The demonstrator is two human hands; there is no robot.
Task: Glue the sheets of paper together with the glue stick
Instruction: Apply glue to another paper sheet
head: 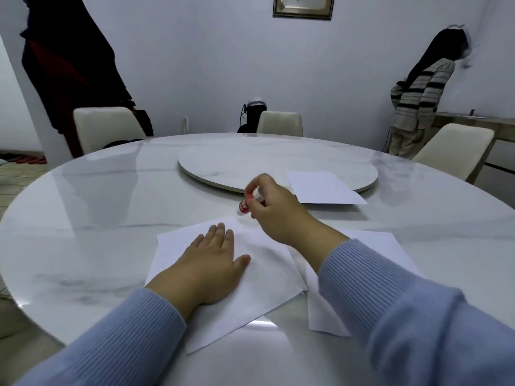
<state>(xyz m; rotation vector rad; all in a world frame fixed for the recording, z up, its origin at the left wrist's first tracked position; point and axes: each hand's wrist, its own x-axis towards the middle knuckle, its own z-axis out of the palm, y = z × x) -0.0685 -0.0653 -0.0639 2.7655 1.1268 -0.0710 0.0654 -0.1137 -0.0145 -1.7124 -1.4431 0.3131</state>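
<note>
Holding the glue stick [246,204] pinched in your right hand [274,211], you have its tip down at the far corner of the near sheet [259,277], right where paper gives way to bare table [83,218]. That edge is your main risk: run the stick past the corner and glue goes onto the marble, and the sheet may bond to the table instead of to its partner. Your left hand [209,267] lies flat with fingers straight, pressing the left half of this sheet; the far corner under the stick is unpinned, so a dragging stroke could lift, crease or tear it. Stroke outward from your palm, not toward it. A second sheet [390,246] lies just right of the first, partly under your right sleeve and overlapped at the edge, so a stray stroke or a sleeve brushed through wet glue could smear it or shift it. A third sheet [323,188] sits farther off to the right, resting partly on the turntable [223,162], well apart from the work.
</note>
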